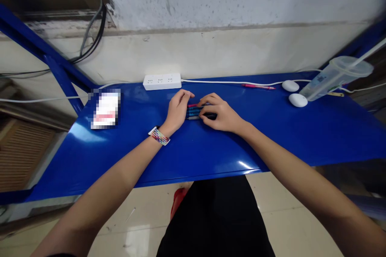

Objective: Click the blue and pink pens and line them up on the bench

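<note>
Several pens (pixel 194 111) lie side by side in a row on the blue table, between my two hands. Blue, pink and grey barrels show in the gap. My left hand (pixel 177 111), with a patterned watch band at the wrist, stands on its edge against the pens' left ends, its fingers stretched out and partly hidden. From the right, my right hand (pixel 221 114) curls its fingers over the other ends of the pens and grips them. Its fingers and palm cover much of the barrels.
A white power strip (pixel 162 82) sits along the table's back edge, its cable running right. Behind my right hand lies a pink pen (pixel 258 86). Two white rounded objects (pixel 298 100) rest beside a clear, tilted plastic cup (pixel 330 78). A blurred-out item (pixel 105 109) is at left.
</note>
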